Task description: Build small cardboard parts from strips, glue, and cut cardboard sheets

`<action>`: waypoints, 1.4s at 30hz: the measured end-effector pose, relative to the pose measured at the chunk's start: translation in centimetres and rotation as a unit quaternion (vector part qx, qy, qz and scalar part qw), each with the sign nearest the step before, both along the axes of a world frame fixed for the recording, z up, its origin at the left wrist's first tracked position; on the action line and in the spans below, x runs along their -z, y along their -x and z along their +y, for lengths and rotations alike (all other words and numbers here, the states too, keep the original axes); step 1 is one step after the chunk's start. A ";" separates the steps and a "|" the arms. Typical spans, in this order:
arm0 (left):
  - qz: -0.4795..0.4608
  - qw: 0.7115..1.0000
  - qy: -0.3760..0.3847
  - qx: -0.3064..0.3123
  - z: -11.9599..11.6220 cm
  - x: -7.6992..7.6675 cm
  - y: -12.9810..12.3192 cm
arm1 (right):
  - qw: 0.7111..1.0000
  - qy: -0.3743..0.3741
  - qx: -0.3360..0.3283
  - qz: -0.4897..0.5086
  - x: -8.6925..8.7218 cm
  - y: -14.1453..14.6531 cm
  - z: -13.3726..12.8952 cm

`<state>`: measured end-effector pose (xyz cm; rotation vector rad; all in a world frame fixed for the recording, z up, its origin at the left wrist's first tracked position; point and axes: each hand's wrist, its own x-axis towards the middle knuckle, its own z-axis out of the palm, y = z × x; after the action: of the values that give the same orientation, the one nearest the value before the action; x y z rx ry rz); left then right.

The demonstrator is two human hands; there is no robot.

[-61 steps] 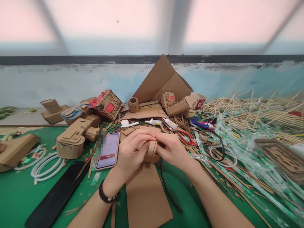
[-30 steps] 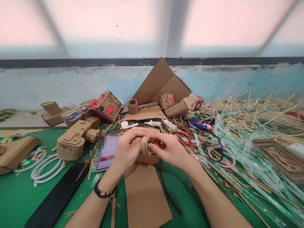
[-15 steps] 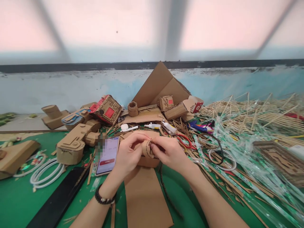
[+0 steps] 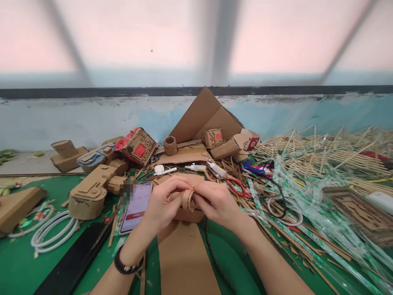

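A small cardboard ring (image 4: pixel 187 200) is pinched between my two hands at the middle of the view. My left hand (image 4: pixel 167 200) grips its left side, thumb and fingers closed on it. On the right, my right hand (image 4: pixel 216 200) has its fingertips closed at the ring's edge and opening. Just behind and below the ring is a cardboard box (image 4: pixel 192 216), partly hidden by my hands. A flat cardboard strip (image 4: pixel 186 258) extends from there toward me. A dark twisted cord (image 4: pixel 213 250) hangs down beside the strip.
A lit phone (image 4: pixel 136 208) lies left of my left hand. Further left are a cardboard camera-like model (image 4: pixel 89 192) and coiled white tubing (image 4: pixel 55 231). Glue tubes (image 4: pixel 196 167), red-handled scissors (image 4: pixel 238 186) and a blue glue gun (image 4: pixel 254 168) lie behind. Wooden sticks (image 4: pixel 319 153) fill the right.
The view has tilted slightly upward, so the scene sits lower. Both hands still hold the ring, which has turned a little, its opening now less visible.
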<state>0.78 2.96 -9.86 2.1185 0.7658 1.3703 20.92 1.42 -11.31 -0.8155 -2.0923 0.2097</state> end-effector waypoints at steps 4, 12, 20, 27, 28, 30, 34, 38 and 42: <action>-0.011 1.000 -0.006 -0.024 0.1 -0.1 0.0 | 0.996 0.058 -0.006 0.062 0.0 0.3 0.1; -0.089 0.982 -0.093 -0.137 0.3 0.2 0.2 | 0.942 0.274 0.029 0.193 -1.1 1.1 -0.5; -0.016 0.972 -0.199 -0.123 -0.8 0.5 -0.4 | 0.929 0.315 -0.073 0.182 -1.5 2.2 -1.3; -0.033 0.977 -0.179 -0.108 -1.3 0.5 -0.9 | 0.961 0.206 -0.056 0.174 -1.1 2.2 -1.5; -0.032 0.977 -0.178 -0.110 -1.3 0.5 -0.9 | 0.961 0.203 -0.050 0.179 -1.0 2.3 -1.5; -0.031 0.976 -0.185 -0.114 -1.2 0.4 -0.8 | 0.956 0.215 -0.054 0.190 -1.0 2.6 -1.6; -0.019 0.963 -0.236 -0.128 -0.9 0.1 -0.3 | 0.935 0.289 -0.100 0.179 -1.2 2.5 -1.5; 0.007 0.950 -0.279 -0.142 -1.2 -0.2 -0.3 | 0.915 0.347 -0.126 0.165 -1.4 1.8 -1.5; 0.021 0.935 -0.320 -0.153 -1.7 -0.3 -0.5 | 0.916 0.336 -0.135 0.171 -1.8 1.6 -1.7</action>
<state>1.25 1.26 -9.53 2.6003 0.7571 1.9528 19.34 -0.27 -9.53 -0.7931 -1.7849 1.1868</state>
